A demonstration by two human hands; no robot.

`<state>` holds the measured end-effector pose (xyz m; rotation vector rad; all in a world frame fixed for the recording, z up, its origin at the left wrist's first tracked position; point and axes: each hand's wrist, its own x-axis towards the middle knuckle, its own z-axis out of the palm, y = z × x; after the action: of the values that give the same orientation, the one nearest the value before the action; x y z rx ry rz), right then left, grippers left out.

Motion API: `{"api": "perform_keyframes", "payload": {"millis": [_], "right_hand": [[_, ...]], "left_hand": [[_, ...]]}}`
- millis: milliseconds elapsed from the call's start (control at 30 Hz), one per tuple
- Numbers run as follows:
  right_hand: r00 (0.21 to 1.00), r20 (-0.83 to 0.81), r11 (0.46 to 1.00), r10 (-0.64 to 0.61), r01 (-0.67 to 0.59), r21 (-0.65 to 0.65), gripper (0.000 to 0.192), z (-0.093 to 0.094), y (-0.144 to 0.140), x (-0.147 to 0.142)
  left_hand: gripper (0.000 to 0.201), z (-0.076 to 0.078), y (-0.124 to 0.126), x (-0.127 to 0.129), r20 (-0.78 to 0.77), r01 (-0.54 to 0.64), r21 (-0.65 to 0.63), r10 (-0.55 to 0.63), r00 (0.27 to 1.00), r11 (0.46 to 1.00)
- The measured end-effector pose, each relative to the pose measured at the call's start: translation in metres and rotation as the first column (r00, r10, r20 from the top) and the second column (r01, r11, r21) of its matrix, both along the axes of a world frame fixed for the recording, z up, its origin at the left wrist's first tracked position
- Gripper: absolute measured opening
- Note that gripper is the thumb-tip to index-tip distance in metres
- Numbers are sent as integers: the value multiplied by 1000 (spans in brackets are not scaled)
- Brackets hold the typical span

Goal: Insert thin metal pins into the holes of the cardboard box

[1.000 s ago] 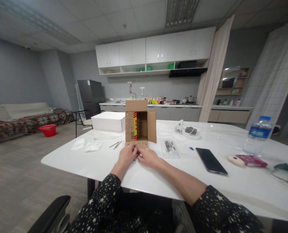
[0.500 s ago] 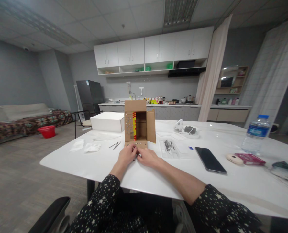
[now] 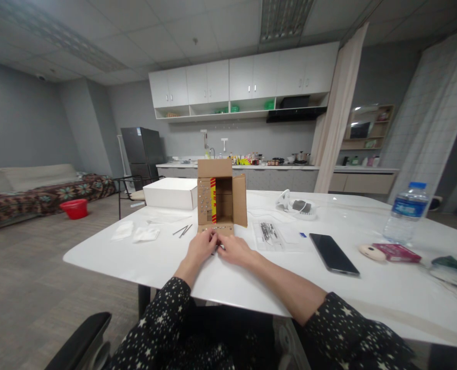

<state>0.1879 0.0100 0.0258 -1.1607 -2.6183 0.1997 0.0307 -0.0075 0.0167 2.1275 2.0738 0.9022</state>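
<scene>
- Left hand [image 3: 204, 244], right hand [image 3: 232, 250]: fingertips close together; grip opening and contents cannot be told.
- Cardboard box [image 3: 224, 200]: open, twelve o'clock.
- Step, apparently: fine fingerwork; next move calls for steadiness.

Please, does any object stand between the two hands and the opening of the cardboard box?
Nothing visible stands in the way: the left hand and the right hand are at the front flap of the cardboard box, before its opening. The white box stands aside, to the left.
</scene>
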Motion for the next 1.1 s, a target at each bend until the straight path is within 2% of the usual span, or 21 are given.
{"api": "perform_keyframes", "payload": {"millis": [1100], "right_hand": [[1000, -16, 1000, 4, -4, 15, 38, -5, 3, 0]], "left_hand": [[24, 1, 0, 0, 39, 10, -14, -9, 999, 1000]]}}
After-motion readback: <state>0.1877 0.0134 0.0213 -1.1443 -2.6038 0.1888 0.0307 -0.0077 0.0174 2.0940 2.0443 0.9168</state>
